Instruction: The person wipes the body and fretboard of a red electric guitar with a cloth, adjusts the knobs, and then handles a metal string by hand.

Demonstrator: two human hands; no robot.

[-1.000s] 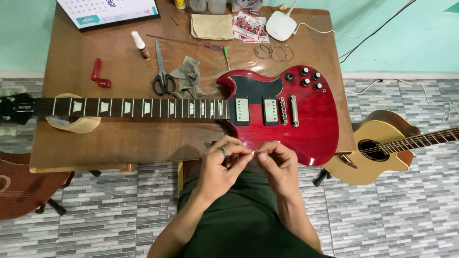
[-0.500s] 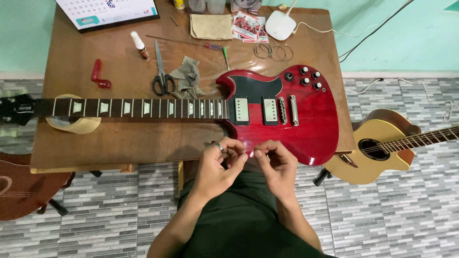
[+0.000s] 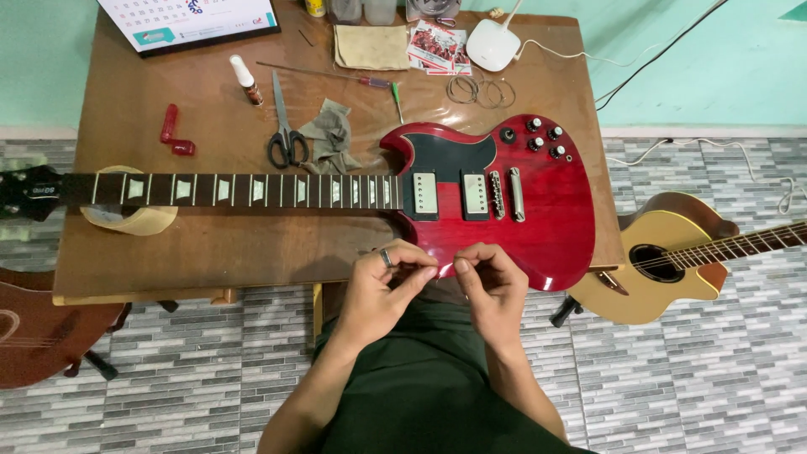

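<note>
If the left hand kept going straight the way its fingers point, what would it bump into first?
The left hand points to the right, toward the right hand, and their fingertips nearly meet around a small, thin thing pinched between them. So it would likely bump the right hand first, just in front of the red electric guitar.

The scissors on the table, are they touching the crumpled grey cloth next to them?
Touching. The head view shows the scissors with one black handle loop against the left edge of the grey cloth, no wood visible between them.
</note>
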